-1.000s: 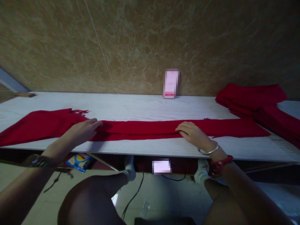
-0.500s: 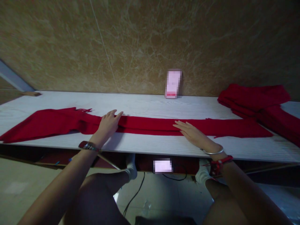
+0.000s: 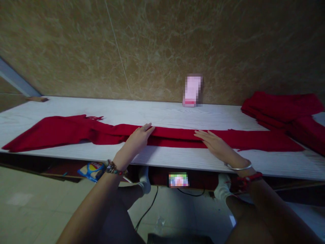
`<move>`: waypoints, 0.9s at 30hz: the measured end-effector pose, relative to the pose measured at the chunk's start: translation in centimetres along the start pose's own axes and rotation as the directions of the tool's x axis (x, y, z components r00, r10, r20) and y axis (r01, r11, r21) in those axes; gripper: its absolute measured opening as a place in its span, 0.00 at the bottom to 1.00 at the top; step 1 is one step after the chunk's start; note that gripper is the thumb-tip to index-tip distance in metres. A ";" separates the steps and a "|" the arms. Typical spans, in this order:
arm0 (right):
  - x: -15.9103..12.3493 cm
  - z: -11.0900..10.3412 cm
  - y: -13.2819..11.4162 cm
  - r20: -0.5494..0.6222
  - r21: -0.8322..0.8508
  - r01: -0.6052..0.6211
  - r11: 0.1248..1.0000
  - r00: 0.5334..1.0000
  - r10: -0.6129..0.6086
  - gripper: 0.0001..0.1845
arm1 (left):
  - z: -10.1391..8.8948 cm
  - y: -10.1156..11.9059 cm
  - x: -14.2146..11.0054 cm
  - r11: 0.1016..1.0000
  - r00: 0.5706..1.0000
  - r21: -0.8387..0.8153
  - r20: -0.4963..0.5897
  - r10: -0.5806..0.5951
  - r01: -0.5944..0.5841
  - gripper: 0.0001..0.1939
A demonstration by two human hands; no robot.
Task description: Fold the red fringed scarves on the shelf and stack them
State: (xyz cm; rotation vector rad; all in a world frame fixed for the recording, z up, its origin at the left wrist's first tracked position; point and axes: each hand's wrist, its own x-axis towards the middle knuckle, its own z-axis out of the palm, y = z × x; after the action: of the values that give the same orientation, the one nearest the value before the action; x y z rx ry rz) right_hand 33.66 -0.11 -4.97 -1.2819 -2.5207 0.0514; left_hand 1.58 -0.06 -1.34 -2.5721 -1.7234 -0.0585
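Observation:
A long red scarf (image 3: 175,134) lies stretched from left to right along a white table. Its middle is folded into a narrow strip, with a crease running between my hands. The left end is wider and loosely bunched, and a few fringe threads stick out at its back edge. My left hand (image 3: 138,139) rests on the strip left of the middle, open, fingers stretched out. Farther right, my right hand (image 3: 215,144) lies on the same scarf, palm down and open, with its fingers pointing left. The palms hide the cloth under them.
Another heap of red cloth (image 3: 281,107) lies at the back right. A pink blurred box-like item (image 3: 193,90) leans near the marbled wall. Under the white table (image 3: 157,112) are a snack bag (image 3: 93,170), a blurred lit screen (image 3: 178,180) and a black cable (image 3: 149,210).
My left hand has slid right along the scarf, nearer to my right hand, which stays at about the same spot on the cloth. The snack bag now shows beside my left forearm.

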 end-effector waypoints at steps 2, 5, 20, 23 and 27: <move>-0.1 -0.4 -0.2 -0.010 0.005 -0.010 1.000 1.000 0.010 0.27 | 0.0 0.3 -0.5 1.000 0.998 -0.005 0.060 0.010 -0.010 0.34; -0.5 -0.5 -0.4 0.089 -0.009 0.003 1.000 0.996 -0.002 0.26 | 0.4 1.0 -1.2 0.999 0.982 0.012 0.188 -0.035 0.033 0.35; -1.0 -0.6 -1.1 0.204 -0.010 0.005 1.000 0.979 -0.002 0.26 | 0.5 1.7 -2.6 0.999 0.967 0.022 0.250 -0.045 0.041 0.36; -1.0 -0.3 -0.9 0.201 -0.022 0.003 1.000 0.979 0.002 0.27 | 0.5 1.8 -2.6 0.997 0.964 0.025 0.255 -0.074 0.070 0.34; -1.0 -0.3 -1.1 0.191 -0.024 0.003 1.000 0.982 0.001 0.27 | -0.1 2.3 -2.4 0.996 0.947 0.035 0.309 -0.091 0.084 0.37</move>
State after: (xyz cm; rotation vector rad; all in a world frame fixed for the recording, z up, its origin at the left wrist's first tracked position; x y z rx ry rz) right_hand 33.46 -1.61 -4.74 -1.3433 -2.6899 0.1517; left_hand 2.84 -3.15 -1.42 -2.6001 -1.9230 0.3806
